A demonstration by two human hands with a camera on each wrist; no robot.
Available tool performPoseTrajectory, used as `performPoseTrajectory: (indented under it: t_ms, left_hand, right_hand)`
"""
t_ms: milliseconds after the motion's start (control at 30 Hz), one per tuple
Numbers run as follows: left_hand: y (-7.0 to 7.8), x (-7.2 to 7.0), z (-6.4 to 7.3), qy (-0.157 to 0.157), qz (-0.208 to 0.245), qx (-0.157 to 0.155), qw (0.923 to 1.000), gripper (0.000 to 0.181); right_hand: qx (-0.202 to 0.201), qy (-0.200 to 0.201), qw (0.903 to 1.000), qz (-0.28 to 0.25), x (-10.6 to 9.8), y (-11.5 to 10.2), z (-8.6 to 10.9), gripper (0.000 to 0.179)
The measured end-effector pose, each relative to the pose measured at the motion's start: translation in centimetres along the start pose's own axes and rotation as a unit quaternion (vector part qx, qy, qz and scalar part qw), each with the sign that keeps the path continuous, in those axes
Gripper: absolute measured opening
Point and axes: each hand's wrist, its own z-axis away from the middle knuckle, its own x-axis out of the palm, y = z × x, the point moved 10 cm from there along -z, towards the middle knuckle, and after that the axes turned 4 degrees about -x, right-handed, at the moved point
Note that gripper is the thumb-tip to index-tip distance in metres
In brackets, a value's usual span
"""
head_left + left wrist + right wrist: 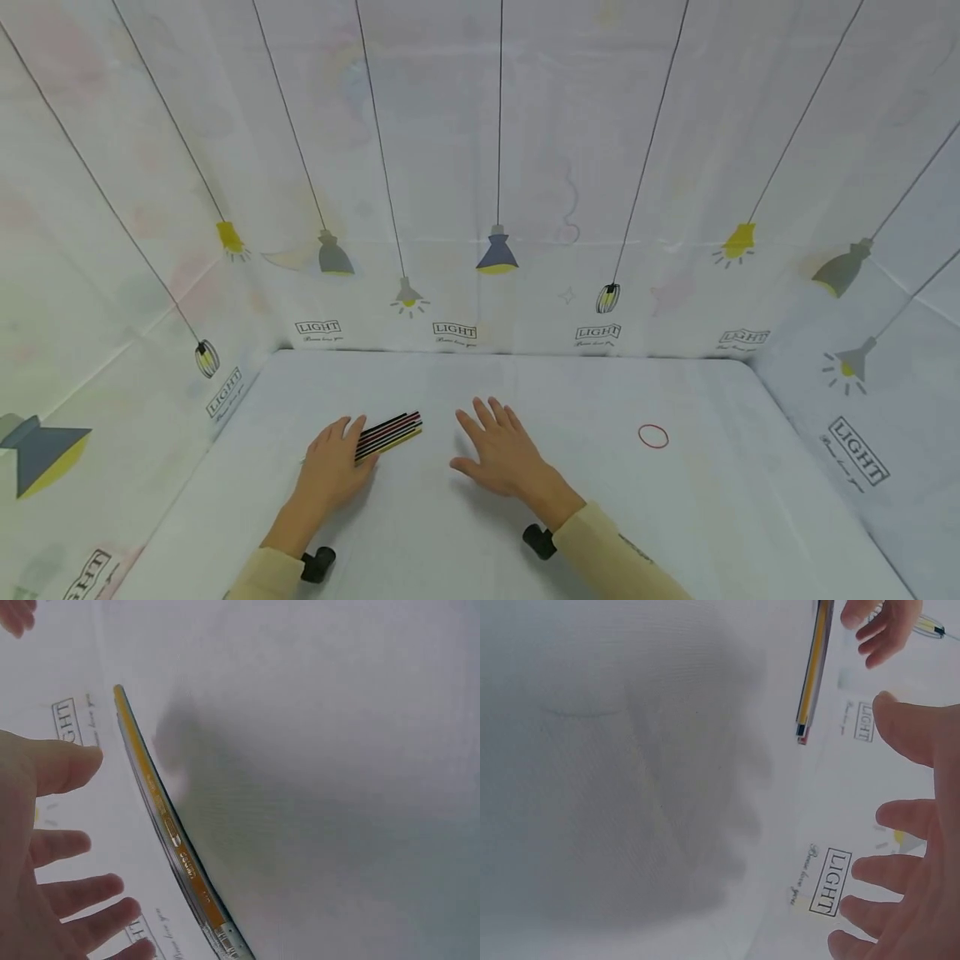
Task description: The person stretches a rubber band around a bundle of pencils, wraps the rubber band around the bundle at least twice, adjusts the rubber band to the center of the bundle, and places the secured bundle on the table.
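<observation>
White tabletop (712, 517) underlies left hand (333, 467) near pencils (388, 437) and right hand (506, 460) apart, 2 palms down, fingers (467, 423) loosely outstretched.

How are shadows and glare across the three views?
Head: soft shadows by the left hand and right hand. Left wrist: broad diffuse shadow beside the yellow pencil. Right wrist: large soft-edged shadow with finger-like lobes on the table. No strong glare in head or either wrist view.

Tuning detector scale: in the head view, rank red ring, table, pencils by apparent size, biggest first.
1. Table, by far.
2. Pencils, taken as one bunch, partly hidden.
3. Red ring.
No two look alike here; the order is how they appear, not true size.
</observation>
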Motion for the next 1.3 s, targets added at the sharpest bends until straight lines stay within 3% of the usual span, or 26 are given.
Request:
performPoseTrajectory:
  t_ms: [567, 867, 1300]
  left_hand:
    - [-2.7, 1.8, -0.3, -0.072, -0.006, -0.028, 0.9970, 0.056]
    - [-3.1, 1.6, -1.0, -0.086, -0.017, -0.020, 0.9959, 0.044]
    - [-3.5, 3.1, -1.7, -0.099, 0.000, -0.023, 0.9949, 0.035]
  right_hand:
    - [-0.021, -0.014, 0.9995, -0.018, 1.5, -1.9, -2.6, 0.070]
    - [-0.025, -0.025, 0.9992, -0.016, 2.1, -2.6, -3.6, 0.070]
    - [-0.028, -0.048, 0.9982, -0.020, 3.2, -3.7, -5.0, 0.068]
